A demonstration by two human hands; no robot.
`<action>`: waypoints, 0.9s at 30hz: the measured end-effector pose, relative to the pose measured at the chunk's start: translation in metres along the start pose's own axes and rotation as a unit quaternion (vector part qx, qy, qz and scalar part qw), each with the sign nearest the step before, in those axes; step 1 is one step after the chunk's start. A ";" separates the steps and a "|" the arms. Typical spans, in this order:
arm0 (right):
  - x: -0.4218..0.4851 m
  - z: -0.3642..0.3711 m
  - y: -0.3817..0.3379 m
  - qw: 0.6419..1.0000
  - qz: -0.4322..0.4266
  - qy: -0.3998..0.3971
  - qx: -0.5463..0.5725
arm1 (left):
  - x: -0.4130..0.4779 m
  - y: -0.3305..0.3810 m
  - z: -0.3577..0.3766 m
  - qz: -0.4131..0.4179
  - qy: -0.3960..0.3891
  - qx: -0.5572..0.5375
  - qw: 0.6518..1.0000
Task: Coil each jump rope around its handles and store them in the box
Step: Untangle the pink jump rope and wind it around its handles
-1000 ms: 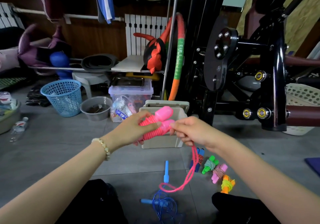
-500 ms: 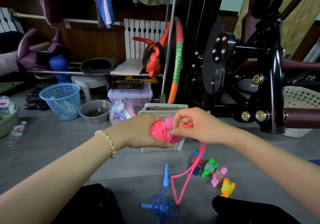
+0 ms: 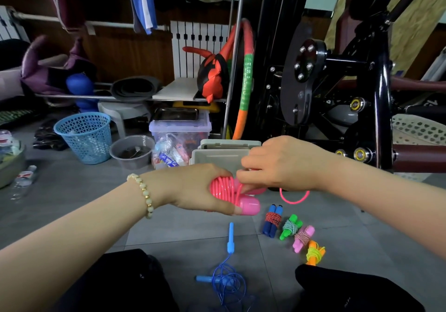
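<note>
The left hand [image 3: 196,190] grips the pink jump rope [image 3: 249,206]; the right hand [image 3: 277,164] pinches its cord [image 3: 294,200] — box [image 3: 217,159] behind.

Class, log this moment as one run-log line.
left hand: grips pink handles | right hand: pinches pink rope | blue rope: uncoiled, floor | box: behind hands

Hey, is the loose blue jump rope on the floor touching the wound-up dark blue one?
Apart. The head view shows bare floor between the loose blue jump rope and the wound-up dark blue one.
</note>
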State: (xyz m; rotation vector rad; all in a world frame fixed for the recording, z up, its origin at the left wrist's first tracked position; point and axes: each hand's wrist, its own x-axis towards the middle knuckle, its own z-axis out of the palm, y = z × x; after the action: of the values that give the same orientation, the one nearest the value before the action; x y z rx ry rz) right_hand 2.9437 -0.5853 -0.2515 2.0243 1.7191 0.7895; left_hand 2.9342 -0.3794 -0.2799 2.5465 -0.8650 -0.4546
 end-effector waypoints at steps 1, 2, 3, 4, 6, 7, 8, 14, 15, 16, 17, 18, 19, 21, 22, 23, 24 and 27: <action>0.001 0.000 0.001 1.000 0.010 -0.004 0.016 | 0.000 0.000 0.000 0.000 -0.001 -0.001 1.000; 0.004 0.000 0.001 0.998 0.030 -0.012 0.045 | 0.000 -0.001 -0.001 -0.001 0.003 0.009 1.000; 0.007 0.001 0.000 0.995 0.062 -0.019 0.077 | 0.000 -0.001 -0.002 -0.003 0.011 0.024 1.000; 0.010 0.001 -0.002 0.987 0.102 -0.039 0.121 | -0.001 0.000 -0.003 -0.006 0.021 0.039 0.999; 0.016 0.000 -0.002 0.951 0.187 -0.087 0.230 | -0.002 0.002 -0.004 -0.011 0.043 0.088 0.995; 0.016 0.001 0.000 0.920 0.229 -0.108 0.298 | -0.002 0.004 -0.004 -0.011 0.057 0.131 0.990; 0.016 0.002 0.001 0.883 0.266 -0.114 0.370 | -0.002 0.005 -0.002 -0.009 0.073 0.172 0.982; 0.019 0.007 0.006 0.737 0.368 -0.080 0.562 | 0.002 0.009 -0.002 -0.007 0.197 0.279 0.940; 0.019 0.008 0.007 0.741 0.377 -0.075 0.550 | 0.003 0.008 -0.002 -0.009 0.221 0.279 0.935; 0.018 0.008 0.009 0.768 0.378 -0.071 0.512 | 0.004 0.007 -0.001 -0.011 0.241 0.275 0.931; 0.018 0.008 0.010 0.815 0.368 -0.072 0.441 | 0.004 0.005 0.000 -0.012 0.258 0.269 0.928; 0.019 0.008 0.011 0.860 0.353 -0.076 0.360 | 0.004 0.002 0.002 -0.009 0.268 0.259 0.928; 0.019 0.007 0.010 0.887 0.338 -0.076 0.306 | 0.003 0.000 0.003 0.001 0.273 0.244 0.930; 0.020 0.005 0.009 0.875 0.333 -0.068 0.346 | 0.000 -0.005 0.005 0.044 0.263 0.218 0.939; 0.020 0.005 0.007 0.846 0.334 -0.068 0.410 | -0.001 -0.007 0.006 0.073 0.250 0.211 0.942; 0.020 0.006 0.006 0.809 0.335 -0.078 0.477 | -0.002 -0.009 0.006 0.100 0.235 0.208 0.944; 0.019 0.009 0.003 0.768 0.339 -0.088 0.537 | -0.003 -0.010 0.007 0.118 0.223 0.204 0.946; 0.013 0.024 -0.002 0.664 0.343 -0.137 0.650 | -0.003 -0.011 0.013 0.126 0.199 0.185 0.954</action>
State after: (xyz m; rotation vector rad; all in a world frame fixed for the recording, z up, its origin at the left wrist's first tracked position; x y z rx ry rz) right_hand 2.9584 -0.5708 -0.2688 3.4991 1.3066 -1.0170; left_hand 2.9324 -0.3731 -0.2963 2.6558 -1.1765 0.3227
